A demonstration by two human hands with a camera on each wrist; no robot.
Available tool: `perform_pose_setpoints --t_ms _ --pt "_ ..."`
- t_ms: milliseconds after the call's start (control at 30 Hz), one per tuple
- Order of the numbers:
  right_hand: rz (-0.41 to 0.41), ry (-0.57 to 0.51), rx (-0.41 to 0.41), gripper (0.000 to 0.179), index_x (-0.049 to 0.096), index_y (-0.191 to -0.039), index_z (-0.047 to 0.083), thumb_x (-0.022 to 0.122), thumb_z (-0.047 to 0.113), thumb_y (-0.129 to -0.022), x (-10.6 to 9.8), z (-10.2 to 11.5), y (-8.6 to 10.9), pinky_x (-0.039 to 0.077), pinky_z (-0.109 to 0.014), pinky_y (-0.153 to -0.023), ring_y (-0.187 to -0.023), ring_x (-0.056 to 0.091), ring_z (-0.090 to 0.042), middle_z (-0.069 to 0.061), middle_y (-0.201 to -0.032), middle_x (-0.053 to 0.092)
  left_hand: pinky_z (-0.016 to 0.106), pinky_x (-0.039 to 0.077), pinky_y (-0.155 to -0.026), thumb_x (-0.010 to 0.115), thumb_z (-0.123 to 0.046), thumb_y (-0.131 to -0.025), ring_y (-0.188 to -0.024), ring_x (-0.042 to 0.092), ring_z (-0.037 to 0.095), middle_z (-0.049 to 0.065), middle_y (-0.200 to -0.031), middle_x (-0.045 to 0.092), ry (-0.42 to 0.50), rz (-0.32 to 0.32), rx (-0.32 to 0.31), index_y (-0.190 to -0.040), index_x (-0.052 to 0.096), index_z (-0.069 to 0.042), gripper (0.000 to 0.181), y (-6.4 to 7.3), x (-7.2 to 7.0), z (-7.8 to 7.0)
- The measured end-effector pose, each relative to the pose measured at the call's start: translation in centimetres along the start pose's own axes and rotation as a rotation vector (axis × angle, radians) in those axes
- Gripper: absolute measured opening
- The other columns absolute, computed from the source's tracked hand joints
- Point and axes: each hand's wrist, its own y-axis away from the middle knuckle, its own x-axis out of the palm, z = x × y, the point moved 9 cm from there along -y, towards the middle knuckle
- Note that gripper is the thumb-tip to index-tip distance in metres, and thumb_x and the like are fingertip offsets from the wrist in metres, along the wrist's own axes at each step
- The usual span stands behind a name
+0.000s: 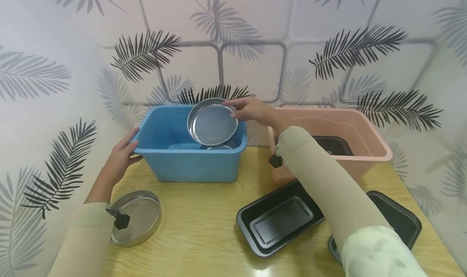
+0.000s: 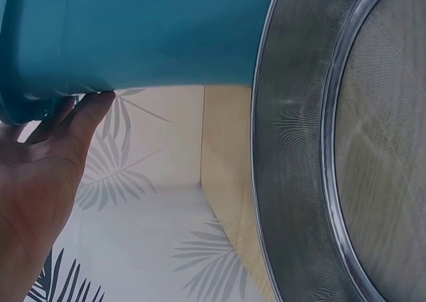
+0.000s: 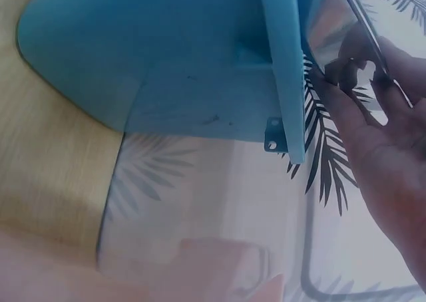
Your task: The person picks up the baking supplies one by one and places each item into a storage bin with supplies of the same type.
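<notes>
My right hand (image 1: 253, 111) pinches the rim of a round, shallow metal sieve (image 1: 214, 125), tilted above the right part of a blue plastic tub (image 1: 197, 167). In the right wrist view, fingers and thumb grip the sieve's shiny wall (image 3: 353, 22) beside the tub's rim. Another round metal thing (image 1: 228, 145) lies inside the tub, mostly hidden by the held sieve. At the tub's left end, my left hand (image 1: 118, 159) holds the rim. Below that wrist, a second sieve (image 1: 140, 218) rests on the table; its mesh (image 2: 386, 136) shows large in the left wrist view.
A pink tub (image 1: 350, 163) stands at the right with a dark pan (image 1: 333, 145) inside. In front lie a black loaf pan (image 1: 282, 220) and another dark pan (image 1: 397, 216), partly behind my right sleeve. The wooden table (image 1: 189, 232) backs onto a leaf-patterned wall.
</notes>
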Motion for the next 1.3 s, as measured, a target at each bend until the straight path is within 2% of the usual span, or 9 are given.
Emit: perform_pose_setpoints --t_ms 200,433,633,767,967,1300 --pt "0.051 0.088 0.015 0.055 0.058 -0.145 0.022 0.068 0.011 -0.092 0.1 -0.6 -1.7 0.047 -0.042 -0.109 -0.127 0.058 -0.023 -0.001 -0.158 0.044 0.062 0.03 -0.109 0.035 -0.036 -0.111 -0.146 0.023 0.054 0.027 -0.167 0.002 -0.01 -0.005 -0.002 -0.164 0.004 -0.019 0.064 0.0 0.1 0.0" --pt "0.166 0.206 0.048 0.054 0.058 -0.145 0.02 0.068 0.006 -0.094 0.9 -1.2 -3.6 0.046 -0.039 -0.109 -0.145 0.039 -0.02 -0.002 -0.161 0.04 0.065 0.028 -0.109 0.035 -0.035 -0.111 -0.146 0.02 0.055 0.028 -0.166 0.0 0.024 0.001 -0.003 -0.164 0.002 -0.019 0.064 0.0 0.1 0.5" --pt "0.254 0.349 0.058 0.056 0.056 -0.147 0.019 0.065 0.001 -0.094 1.6 -1.2 -4.4 0.039 -0.04 -0.117 -0.151 0.031 -0.023 0.002 -0.162 0.037 0.065 0.028 -0.11 0.035 -0.037 -0.111 -0.146 0.021 0.054 0.028 -0.166 0.002 0.023 0.003 -0.005 -0.164 0.003 -0.02 0.065 0.1 0.1 0.6" --pt "0.284 0.44 0.045 0.057 0.056 -0.146 0.018 0.066 -0.001 -0.093 2.3 -1.2 -5.2 0.039 -0.04 -0.116 -0.152 0.03 -0.025 0.0 -0.162 0.037 0.063 0.03 -0.109 0.035 -0.038 -0.11 -0.146 0.022 0.055 0.026 -0.167 0.002 0.0 -0.002 0.01 -0.164 0.004 -0.019 0.065 0.1 0.0 0.4" --pt "0.315 0.457 0.076 0.06 0.055 -0.147 0.019 0.065 -0.004 -0.092 3.4 -1.7 -5.7 0.047 -0.035 -0.108 -0.152 0.028 -0.023 0.0 -0.162 0.037 0.065 0.027 -0.11 0.036 -0.035 -0.111 -0.148 0.018 0.054 0.024 -0.168 -0.001 0.029 0.002 0.012 -0.164 0.004 -0.019 0.064 0.1 0.1 0.3" --pt "0.334 0.64 0.089 0.058 0.053 -0.148 0.024 0.065 0.004 -0.095 4.4 -1.8 -6.4 0.038 -0.039 -0.117 -0.154 0.024 -0.025 0.003 -0.164 0.033 0.064 0.028 -0.109 0.035 -0.033 -0.111 -0.147 0.021 0.054 0.024 -0.168 0.001 0.029 -0.005 0.014 -0.164 0.005 -0.019 0.063 -0.1 -0.1 0.6"
